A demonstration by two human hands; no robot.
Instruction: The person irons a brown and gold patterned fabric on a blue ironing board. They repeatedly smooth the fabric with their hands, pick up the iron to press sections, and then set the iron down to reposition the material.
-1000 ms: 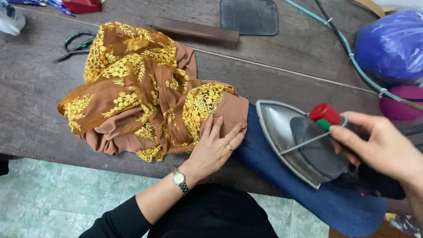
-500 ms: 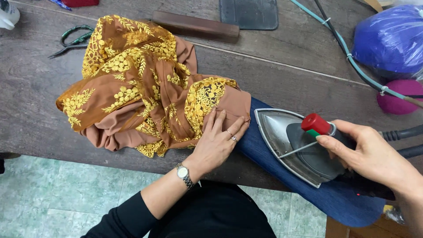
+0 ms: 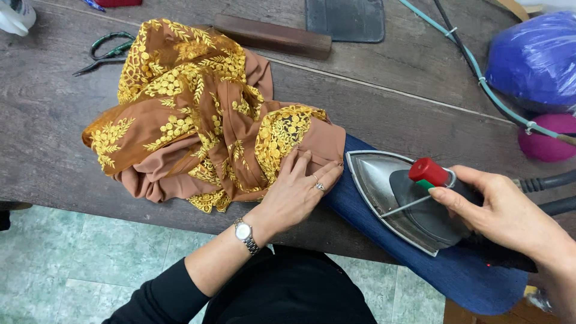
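While the left hand (image 3: 297, 195) presses flat on the brown gold-embroidered fabric (image 3: 198, 114), the right hand (image 3: 510, 216) grips the steel iron (image 3: 402, 198). Most fabric lies bunched, unpressed.

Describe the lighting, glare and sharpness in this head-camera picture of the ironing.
Head view: soft, even light, faint shadows; a bright sheen on the iron; the brown cloth and left hand look sharp; the right hand shows slight blur; edges bend a little.

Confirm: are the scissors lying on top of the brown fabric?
No, the scissors lie on the wooden table, left of the fabric.
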